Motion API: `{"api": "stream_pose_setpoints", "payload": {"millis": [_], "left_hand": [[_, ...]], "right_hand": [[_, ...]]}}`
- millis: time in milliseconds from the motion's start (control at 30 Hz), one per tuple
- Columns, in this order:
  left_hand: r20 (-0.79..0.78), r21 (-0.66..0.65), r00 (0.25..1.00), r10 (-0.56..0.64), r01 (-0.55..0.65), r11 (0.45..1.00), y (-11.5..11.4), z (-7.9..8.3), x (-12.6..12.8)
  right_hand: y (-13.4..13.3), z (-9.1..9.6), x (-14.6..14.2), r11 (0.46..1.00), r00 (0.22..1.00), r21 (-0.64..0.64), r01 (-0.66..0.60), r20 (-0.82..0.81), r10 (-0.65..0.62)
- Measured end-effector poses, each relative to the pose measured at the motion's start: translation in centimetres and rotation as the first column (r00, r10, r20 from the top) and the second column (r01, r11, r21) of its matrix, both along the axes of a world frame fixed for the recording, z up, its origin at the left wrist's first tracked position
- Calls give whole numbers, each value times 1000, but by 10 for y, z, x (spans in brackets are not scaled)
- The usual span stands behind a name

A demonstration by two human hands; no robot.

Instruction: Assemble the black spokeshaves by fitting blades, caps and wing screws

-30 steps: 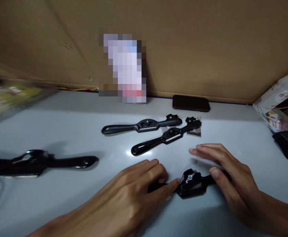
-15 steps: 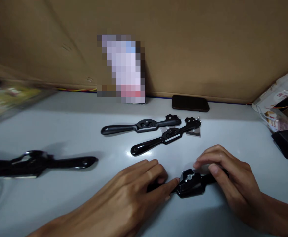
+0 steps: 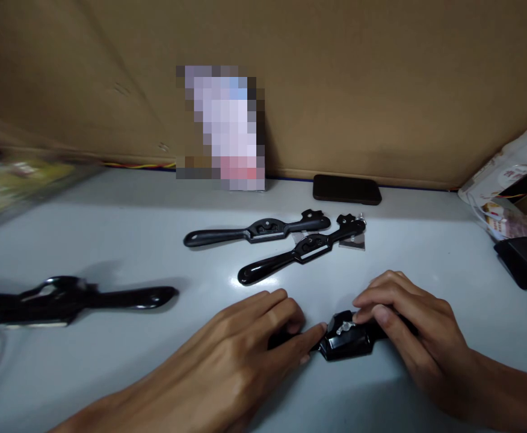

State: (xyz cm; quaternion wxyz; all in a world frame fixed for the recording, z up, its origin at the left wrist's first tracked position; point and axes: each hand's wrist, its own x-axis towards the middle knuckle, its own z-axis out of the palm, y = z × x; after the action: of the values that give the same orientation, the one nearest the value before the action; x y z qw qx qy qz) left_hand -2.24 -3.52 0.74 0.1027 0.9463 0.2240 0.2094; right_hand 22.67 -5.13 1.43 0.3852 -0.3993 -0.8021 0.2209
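A black spokeshave (image 3: pixel 348 347) lies on the table before me, with a silvery wing screw (image 3: pixel 346 328) on its cap. My left hand (image 3: pixel 249 349) is closed around its left handle, the index fingertip pressing at the edge of the body. From the other side my right hand (image 3: pixel 419 337) reaches over the right handle, its bent fingertips on one wing of the screw. Part of each handle is hidden by the hands. Two more black spokeshave bodies, one matte (image 3: pixel 258 231) and one glossy (image 3: pixel 302 255), lie beyond, with small loose metal parts (image 3: pixel 352 240) by their right ends.
Another spokeshave (image 3: pixel 65 297) rests at the left. A dark phone (image 3: pixel 347 189) lies by the cardboard wall (image 3: pixel 381 90). Plastic packaging (image 3: pixel 24 183) is at far left. A wrapped packet (image 3: pixel 509 162) and a black object (image 3: pixel 525 264) stand at right.
My right fingertips have come down onto the wing screw, whose wings have turned a little. My left hand keeps its hold on the handle.
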Motion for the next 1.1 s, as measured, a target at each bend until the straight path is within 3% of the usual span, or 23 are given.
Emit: {"api": "stream_pose_setpoints", "payload": {"millis": [267,467,833,1000,1100], "left_hand": [[-58,-45,998,-10,7,999,1,-5,-7],[-59,-32,998,-14,12,999,2,-4,-6],[-62,-27,998,-7,5,1000,2,-5,-6],[-28,-26,1000,-6,5,1000,2,-5,-4],[-64,-34,998,-19,17,999,2,-4,-6]], "right_hand": [[-3,-2,3,999,1000,50,19,19,-20],[-3,-2,4,999,991,-22,48,127,-45],[-4,-4,8,999,1000,36,-5,15,5],[-5,-6,10,996,996,37,-80,31,79],[-6,-7,9,997,998,58,-46,45,43]]}}
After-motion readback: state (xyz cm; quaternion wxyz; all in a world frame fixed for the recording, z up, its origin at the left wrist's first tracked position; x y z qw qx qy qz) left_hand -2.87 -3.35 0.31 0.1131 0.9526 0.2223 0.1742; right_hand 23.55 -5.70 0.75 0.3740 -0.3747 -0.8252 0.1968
